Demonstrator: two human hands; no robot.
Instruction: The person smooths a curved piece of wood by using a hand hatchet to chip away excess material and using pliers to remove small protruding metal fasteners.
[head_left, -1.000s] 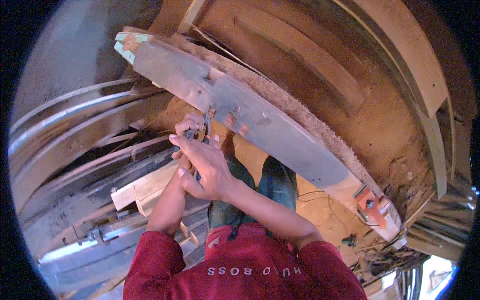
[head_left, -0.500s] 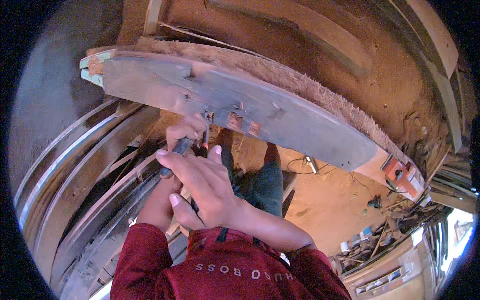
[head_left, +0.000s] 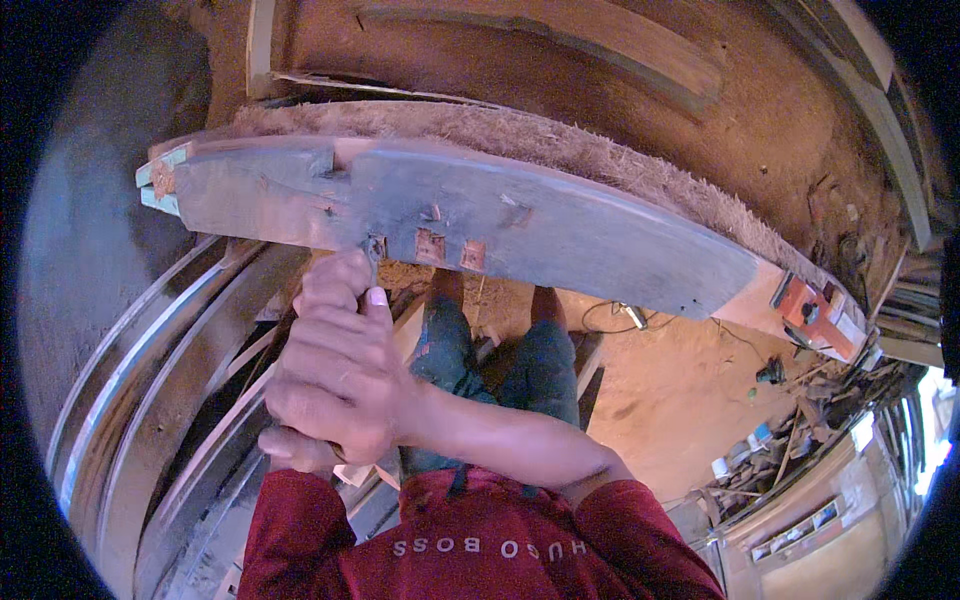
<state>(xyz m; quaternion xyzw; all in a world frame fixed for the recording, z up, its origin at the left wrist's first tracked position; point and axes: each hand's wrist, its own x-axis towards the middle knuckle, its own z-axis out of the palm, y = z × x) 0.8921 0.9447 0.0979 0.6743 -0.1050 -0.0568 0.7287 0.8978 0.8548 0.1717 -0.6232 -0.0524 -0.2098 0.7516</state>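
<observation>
A metal chisel blade (head_left: 375,262) meets a small dark notch near the front edge of a long grey wooden plank (head_left: 590,245). My left hand (head_left: 335,277) is closed around the chisel close to the plank. Just behind it, my right hand (head_left: 340,385) is wrapped over the chisel's handle end, its thumb pointing toward the blade; the handle itself is hidden under the fingers. To the right of the blade are two square cut recesses (head_left: 430,245), with wood chips lying beside them.
Wood shavings (head_left: 620,150) line the plank's far side. A red-orange tool (head_left: 815,318) rests at its right end. Curved boards (head_left: 130,320) lean at the left. Cable and a small device (head_left: 635,316) lie on the dirt floor, near scrap wood (head_left: 825,400).
My right hand has closed from a loose, open pose and now covers the handle that showed before. The view has shifted, so the plank appears slightly further left.
</observation>
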